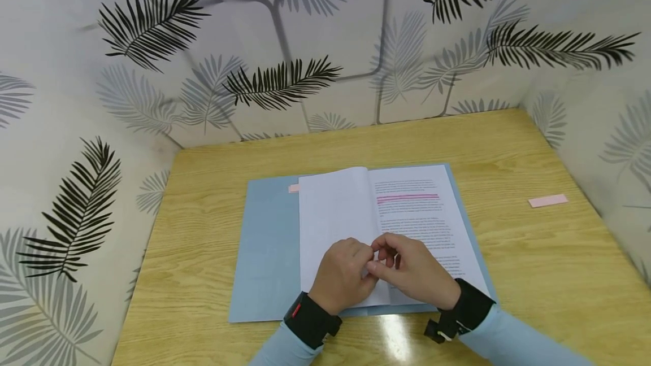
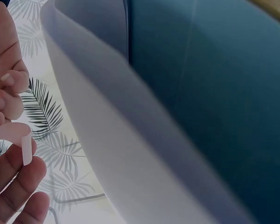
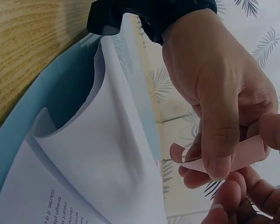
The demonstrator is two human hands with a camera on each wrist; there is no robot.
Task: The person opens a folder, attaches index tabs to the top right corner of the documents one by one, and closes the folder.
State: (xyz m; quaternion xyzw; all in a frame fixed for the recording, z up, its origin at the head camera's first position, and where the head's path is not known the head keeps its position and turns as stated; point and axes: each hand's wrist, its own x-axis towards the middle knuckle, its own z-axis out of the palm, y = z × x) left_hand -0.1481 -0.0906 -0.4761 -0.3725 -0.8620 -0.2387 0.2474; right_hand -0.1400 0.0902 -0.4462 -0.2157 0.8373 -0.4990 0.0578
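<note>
Both hands meet over the lower middle of an open booklet [image 1: 335, 208] with a blue cover [image 1: 267, 253]. Between them is a small pink paper strip [image 3: 248, 153], its free end curling over. My right hand [image 1: 414, 270] pinches it, the thumb [image 3: 218, 158] lying across the strip. Fingers of my left hand [image 1: 343, 273] grip its other end. The curled end of the strip also shows in the left wrist view, beside the fingertips. In the head view the strip is mostly hidden by the hands.
A flat pink strip or pad [image 1: 547, 201] lies on the wooden table [image 1: 508, 253] to the right. A pale pink tab [image 1: 294, 188] sticks out from the left page's edge. Pink highlighted lines [image 1: 407, 197] cross the right page. Leaf-patterned walls [image 1: 330, 100] surround the table.
</note>
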